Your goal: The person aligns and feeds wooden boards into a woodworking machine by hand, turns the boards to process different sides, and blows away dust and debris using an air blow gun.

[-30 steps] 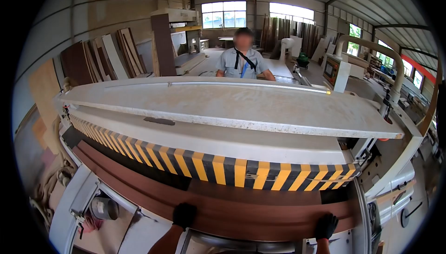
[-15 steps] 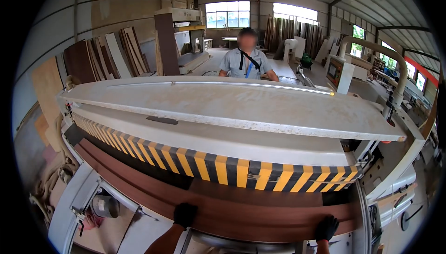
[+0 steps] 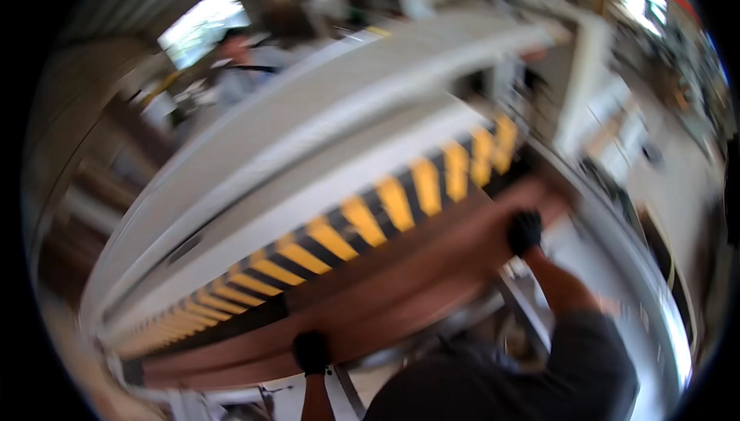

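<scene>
Long reddish-brown boards (image 3: 432, 267) lie along the front of a large machine, partly under its striped beam. My left hand (image 3: 311, 352), in a black glove, is closed at the boards' near edge, left of the middle. Towards the right end, my right hand (image 3: 525, 233), gloved in black too, grips the same near edge. Motion blurs the fingers of both hands, and their undersides are hidden. A yellow-and-black striped guard (image 3: 362, 221) runs just beyond the boards.
The machine's long pale beam (image 3: 324, 105) spans the view behind the guard. Beyond it stands another person (image 3: 247, 67), blurred. At the right is a curved metal edge (image 3: 617, 244) of the machine. Upright panels (image 3: 85, 205) lean at the far left.
The view has swung right and tilted, so the machine now slants up to the right. Both hands remain at the boards' near edge. My right arm and dark sleeve have come into view.
</scene>
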`<state>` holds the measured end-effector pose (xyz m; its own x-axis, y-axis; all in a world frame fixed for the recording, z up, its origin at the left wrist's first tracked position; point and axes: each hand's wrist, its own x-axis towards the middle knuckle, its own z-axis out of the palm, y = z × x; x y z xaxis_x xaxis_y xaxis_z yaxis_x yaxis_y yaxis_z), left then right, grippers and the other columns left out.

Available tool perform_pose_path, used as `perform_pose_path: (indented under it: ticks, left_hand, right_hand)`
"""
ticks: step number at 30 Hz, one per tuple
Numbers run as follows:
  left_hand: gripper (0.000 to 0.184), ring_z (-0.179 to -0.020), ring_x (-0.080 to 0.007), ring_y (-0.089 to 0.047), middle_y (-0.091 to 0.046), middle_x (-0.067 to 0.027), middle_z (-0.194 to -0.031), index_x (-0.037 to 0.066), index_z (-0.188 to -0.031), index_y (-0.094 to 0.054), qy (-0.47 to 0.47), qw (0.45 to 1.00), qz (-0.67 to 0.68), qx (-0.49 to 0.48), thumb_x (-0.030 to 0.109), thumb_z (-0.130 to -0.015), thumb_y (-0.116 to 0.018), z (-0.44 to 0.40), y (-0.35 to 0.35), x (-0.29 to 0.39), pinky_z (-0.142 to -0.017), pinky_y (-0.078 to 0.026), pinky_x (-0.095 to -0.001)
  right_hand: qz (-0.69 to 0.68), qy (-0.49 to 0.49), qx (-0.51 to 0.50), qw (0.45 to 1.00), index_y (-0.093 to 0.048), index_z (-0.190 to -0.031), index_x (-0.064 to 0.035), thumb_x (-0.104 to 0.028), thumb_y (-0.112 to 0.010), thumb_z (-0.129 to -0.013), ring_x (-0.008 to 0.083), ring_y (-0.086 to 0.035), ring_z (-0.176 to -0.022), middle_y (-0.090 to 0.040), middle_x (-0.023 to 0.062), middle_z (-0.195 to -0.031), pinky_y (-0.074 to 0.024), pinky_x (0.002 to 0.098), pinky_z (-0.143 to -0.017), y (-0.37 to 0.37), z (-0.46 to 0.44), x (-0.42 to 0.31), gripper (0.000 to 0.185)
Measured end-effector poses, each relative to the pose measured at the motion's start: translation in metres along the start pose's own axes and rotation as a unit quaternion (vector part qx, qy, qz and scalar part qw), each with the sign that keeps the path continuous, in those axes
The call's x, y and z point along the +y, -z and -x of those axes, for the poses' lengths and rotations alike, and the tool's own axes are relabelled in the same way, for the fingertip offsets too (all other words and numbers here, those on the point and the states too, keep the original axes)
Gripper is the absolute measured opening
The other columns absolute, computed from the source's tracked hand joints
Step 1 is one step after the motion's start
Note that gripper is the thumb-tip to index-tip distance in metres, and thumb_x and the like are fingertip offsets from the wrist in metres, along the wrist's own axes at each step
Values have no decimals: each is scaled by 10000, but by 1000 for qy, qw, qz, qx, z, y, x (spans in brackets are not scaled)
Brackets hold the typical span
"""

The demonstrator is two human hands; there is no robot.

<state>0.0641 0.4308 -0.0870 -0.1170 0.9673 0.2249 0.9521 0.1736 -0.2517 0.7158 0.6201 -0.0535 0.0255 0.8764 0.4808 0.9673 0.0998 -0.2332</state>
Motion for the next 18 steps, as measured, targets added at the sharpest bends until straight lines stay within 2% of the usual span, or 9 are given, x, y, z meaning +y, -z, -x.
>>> perform_pose_path:
  ticks: [1,4,6,9,10,13,14,16,18]
  left_hand:
    - [227,-757,-317,-685,-700,-145,-770,75,-754,-721,-71,997,-5,-22,194,-910,-607,-3,0,-7,-710,-534,-451]
    - [187,-787,-317,-681,-704,-153,-814,51,-800,-715,-116,993,-4,-14,158,-913,-611,0,-3,-6,-737,-528,-430]
    - [205,-785,-324,-656,-683,-173,-815,9,-824,-692,-47,959,230,156,143,-946,-596,4,-24,-9,-730,-514,-425]
    - [259,-767,-334,-629,-658,-190,-809,-25,-810,-669,-31,937,310,159,144,-982,-573,1,-15,-14,-712,-499,-429]
    - [282,-773,-345,-632,-658,-186,-812,-28,-809,-667,-12,964,256,62,151,-997,-558,-2,-1,-18,-704,-494,-447]
    - [295,-772,-346,-640,-663,-180,-807,-12,-793,-676,-3,980,198,30,163,-997,-555,-5,6,-19,-709,-504,-450]
    - [184,-791,-331,-623,-613,-178,-807,16,-893,-673,-67,992,98,34,80,-980,-524,-5,-4,-27,-712,-501,-431]
    - [182,-781,-331,-624,-610,-178,-788,18,-893,-674,-43,991,122,36,83,-981,-529,-14,-7,-28,-709,-501,-433]
    - [202,-757,-329,-622,-599,-167,-737,33,-846,-667,-5,977,212,29,101,-982,-534,-10,8,-19,-697,-499,-442]
  right_hand:
    - [30,30,51,998,-640,-951,-90,-198,-632,-805,372,-582,-984,-629,164,-969,-410,529,-983,-35,9,32,182]
    - [76,-34,41,996,-699,-1022,-110,-249,-617,-814,347,-562,-1129,-648,160,-1107,-330,541,-1115,-16,9,17,263]
    - [80,-51,53,994,-700,-1063,-107,-278,-632,-812,333,-545,-1172,-639,147,-1178,-325,512,-1120,-1,7,9,311]
    - [63,-77,43,994,-698,-1126,-101,-298,-640,-814,318,-521,-1213,-619,132,-1254,-325,466,-1128,8,4,-3,374]
    - [55,-85,18,995,-695,-1143,-99,-293,-637,-816,314,-514,-1222,-617,125,-1258,-327,454,-1130,21,6,-10,385]
    - [52,-88,25,994,-692,-1142,-97,-287,-643,-806,321,-515,-1218,-620,131,-1250,-331,461,-1129,26,6,-10,389]
    - [47,-91,27,994,-692,-1143,-96,-275,-653,-792,328,-518,-1212,-622,138,-1240,-336,466,-1127,30,7,-11,397]
    - [58,-58,70,994,-689,-1127,-84,-239,-660,-762,348,-531,-1192,-627,157,-1211,-352,484,-1111,19,8,-4,397]
    - [64,-65,40,995,-682,-1127,-81,-230,-657,-763,362,-520,-1201,-614,158,-1244,-346,506,-1108,22,7,-5,394]
